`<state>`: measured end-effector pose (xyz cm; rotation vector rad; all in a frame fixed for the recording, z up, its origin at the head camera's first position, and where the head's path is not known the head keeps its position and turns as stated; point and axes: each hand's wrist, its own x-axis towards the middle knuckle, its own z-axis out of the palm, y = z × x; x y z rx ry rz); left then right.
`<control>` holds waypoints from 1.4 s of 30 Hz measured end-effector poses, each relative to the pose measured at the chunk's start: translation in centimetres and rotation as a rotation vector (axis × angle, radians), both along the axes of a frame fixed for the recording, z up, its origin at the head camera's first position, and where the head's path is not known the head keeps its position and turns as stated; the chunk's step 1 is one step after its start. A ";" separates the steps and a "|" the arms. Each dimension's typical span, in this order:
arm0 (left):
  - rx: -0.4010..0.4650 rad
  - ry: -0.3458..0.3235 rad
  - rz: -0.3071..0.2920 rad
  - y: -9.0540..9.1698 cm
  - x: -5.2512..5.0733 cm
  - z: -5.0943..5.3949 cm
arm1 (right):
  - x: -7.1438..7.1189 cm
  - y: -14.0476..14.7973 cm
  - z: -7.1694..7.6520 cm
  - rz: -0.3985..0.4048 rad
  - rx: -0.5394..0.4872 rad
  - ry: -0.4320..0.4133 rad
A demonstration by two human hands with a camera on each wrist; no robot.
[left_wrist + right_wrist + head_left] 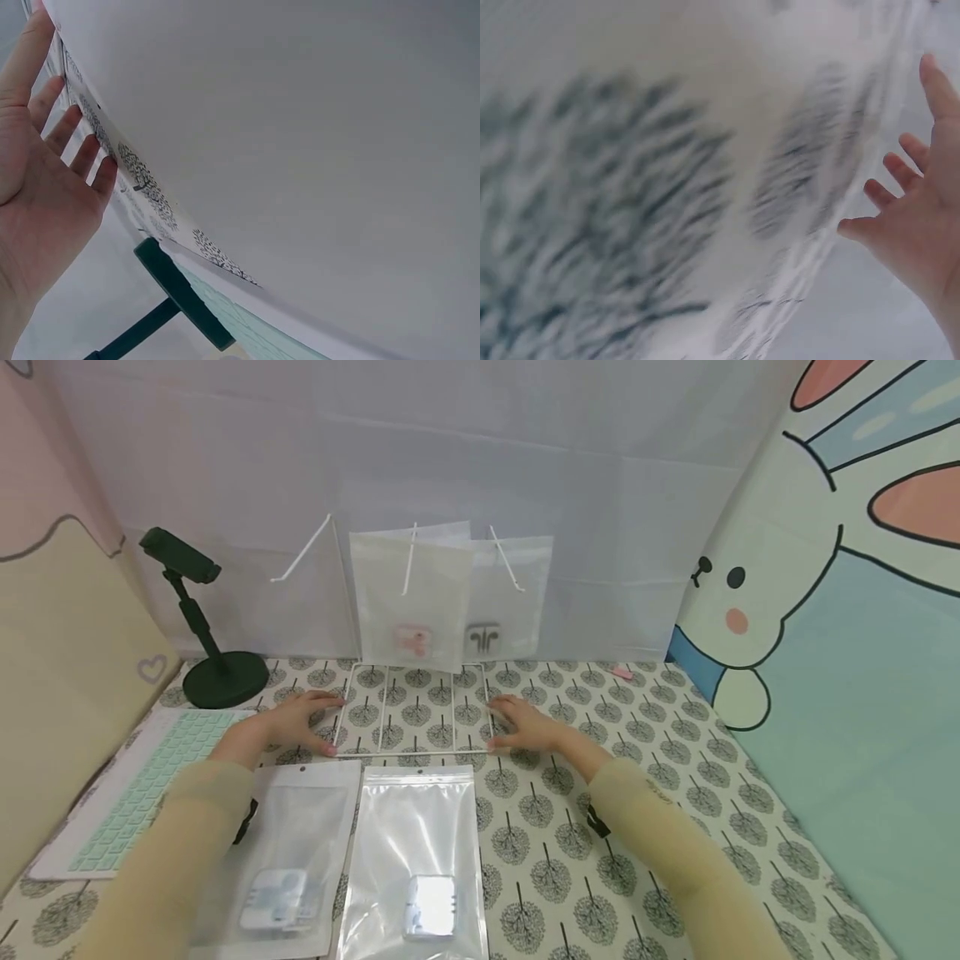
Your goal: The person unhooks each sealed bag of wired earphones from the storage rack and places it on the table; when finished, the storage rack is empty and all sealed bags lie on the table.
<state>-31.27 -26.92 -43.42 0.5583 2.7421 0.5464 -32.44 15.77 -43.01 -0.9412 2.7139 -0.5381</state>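
Both arms reach forward from the bottom corners and angle in toward each other, yellow sleeves (675, 843) pushed partway up; left hand (300, 724) is at the left side of a white wire rack (420, 752), right hand (525, 724) at its right side, so the rack's base sits flat between them; surface (540, 856) has a tree-print cloth; there's a keyboard (150, 793) with mint keys on the left, a dark green stand (225, 680) behind it, and two clear bags, one by the left forearm (300, 818) and one in front of the rack (416, 818), lying flat; two more pouches (412, 593) hang at the back by the white hooks (307, 548); pale curtain (600, 502) behind, bunny print (750, 610) on the right; fingers on both hands are spread pretty wide, thumbs well away from the rest, tips right at the rack's side wires; can't tell if they're actually touching
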 end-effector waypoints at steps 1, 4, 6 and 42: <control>0.004 -0.005 0.001 0.0 0.0 -0.1 | 0.0 -0.1 0.3 -0.015 -0.040 -0.002; 0.009 -0.016 0.011 0.0 0.0 -0.2 | 0.1 -0.7 1.4 -0.080 -0.156 0.017; 0.014 -0.020 0.015 0.0 0.0 -0.1 | 0.0 -1.3 2.1 -0.127 -0.222 0.040; -0.007 -0.027 0.028 0.2 0.1 0.2 | -4.2 -9.5 7.0 -0.476 -0.911 0.366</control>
